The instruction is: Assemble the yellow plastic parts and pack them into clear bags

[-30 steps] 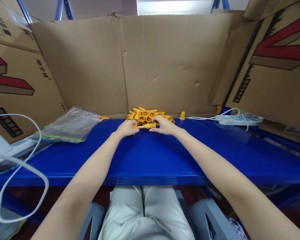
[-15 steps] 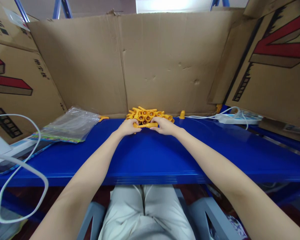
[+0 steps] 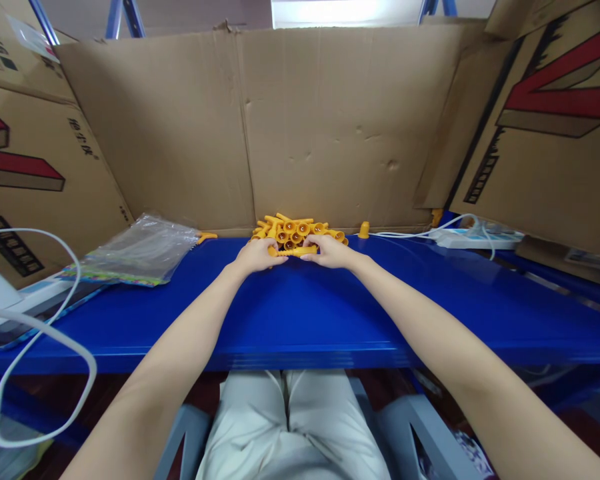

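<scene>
A heap of small yellow plastic parts (image 3: 295, 229) lies at the back of the blue table (image 3: 300, 313), against the cardboard wall. Both my arms reach to its front edge. My left hand (image 3: 257, 255) and my right hand (image 3: 327, 252) have their fingers pinched on the two ends of one long yellow piece (image 3: 296, 251), held level just in front of the heap. The fingertips of the two hands are close together over it.
A clear plastic bag (image 3: 140, 250) lies at the left. A single yellow part (image 3: 207, 236) and another (image 3: 364, 230) sit beside the heap. A white power strip (image 3: 473, 239) with cables is at the right, a white cable loop (image 3: 40, 333) at the left. Cardboard walls surround the table.
My two hands have drawn closer together along the long yellow piece. More of it is covered by my fingers than a second ago.
</scene>
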`<action>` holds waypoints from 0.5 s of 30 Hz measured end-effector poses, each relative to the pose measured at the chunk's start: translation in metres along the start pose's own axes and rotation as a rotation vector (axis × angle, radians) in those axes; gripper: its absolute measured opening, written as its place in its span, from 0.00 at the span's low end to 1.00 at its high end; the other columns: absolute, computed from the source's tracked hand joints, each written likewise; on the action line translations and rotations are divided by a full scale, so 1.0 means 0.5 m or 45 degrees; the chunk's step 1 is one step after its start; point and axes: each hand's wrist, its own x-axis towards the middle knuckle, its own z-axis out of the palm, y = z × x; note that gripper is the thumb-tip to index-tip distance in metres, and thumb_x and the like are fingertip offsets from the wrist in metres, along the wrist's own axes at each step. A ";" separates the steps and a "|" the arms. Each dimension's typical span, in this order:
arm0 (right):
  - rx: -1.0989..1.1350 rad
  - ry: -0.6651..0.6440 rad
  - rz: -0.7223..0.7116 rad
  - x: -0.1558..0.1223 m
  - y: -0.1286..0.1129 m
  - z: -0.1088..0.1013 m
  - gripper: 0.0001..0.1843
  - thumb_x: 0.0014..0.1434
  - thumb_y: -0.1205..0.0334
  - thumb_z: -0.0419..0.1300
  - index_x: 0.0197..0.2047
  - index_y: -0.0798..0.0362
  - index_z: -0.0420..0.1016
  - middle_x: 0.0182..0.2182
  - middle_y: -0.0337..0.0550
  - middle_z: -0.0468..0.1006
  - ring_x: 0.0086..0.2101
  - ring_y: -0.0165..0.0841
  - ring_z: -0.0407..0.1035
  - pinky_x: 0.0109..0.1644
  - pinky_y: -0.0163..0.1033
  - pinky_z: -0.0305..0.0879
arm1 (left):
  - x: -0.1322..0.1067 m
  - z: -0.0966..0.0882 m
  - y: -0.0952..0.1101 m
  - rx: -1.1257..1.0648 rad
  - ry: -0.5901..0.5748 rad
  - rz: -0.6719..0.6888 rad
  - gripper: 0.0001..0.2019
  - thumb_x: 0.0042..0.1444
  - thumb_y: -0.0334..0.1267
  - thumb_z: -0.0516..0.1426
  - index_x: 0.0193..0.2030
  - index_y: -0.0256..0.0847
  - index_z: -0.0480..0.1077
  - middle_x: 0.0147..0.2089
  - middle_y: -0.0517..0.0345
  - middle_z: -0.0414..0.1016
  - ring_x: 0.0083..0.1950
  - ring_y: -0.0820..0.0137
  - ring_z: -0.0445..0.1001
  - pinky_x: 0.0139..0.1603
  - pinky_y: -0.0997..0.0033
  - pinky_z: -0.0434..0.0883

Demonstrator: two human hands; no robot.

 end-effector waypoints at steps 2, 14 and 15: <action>0.001 -0.012 0.000 0.001 0.003 -0.001 0.11 0.53 0.58 0.61 0.35 0.56 0.69 0.29 0.41 0.72 0.28 0.30 0.63 0.32 0.35 0.56 | -0.001 -0.001 0.001 0.012 0.007 0.002 0.19 0.46 0.56 0.58 0.36 0.43 0.70 0.32 0.57 0.76 0.37 0.64 0.74 0.32 0.72 0.63; 0.113 -0.073 0.067 0.004 0.005 -0.017 0.12 0.49 0.56 0.63 0.32 0.56 0.70 0.25 0.38 0.70 0.26 0.28 0.61 0.30 0.34 0.54 | -0.004 -0.010 0.008 0.086 0.047 0.049 0.21 0.46 0.59 0.57 0.36 0.44 0.70 0.29 0.58 0.74 0.35 0.64 0.73 0.34 0.71 0.63; 0.131 -0.077 0.066 0.005 0.005 -0.019 0.12 0.49 0.55 0.63 0.32 0.56 0.71 0.25 0.38 0.70 0.25 0.27 0.60 0.29 0.34 0.54 | -0.004 -0.011 0.008 0.103 0.053 0.064 0.21 0.46 0.59 0.56 0.36 0.43 0.70 0.29 0.58 0.74 0.35 0.64 0.73 0.34 0.71 0.63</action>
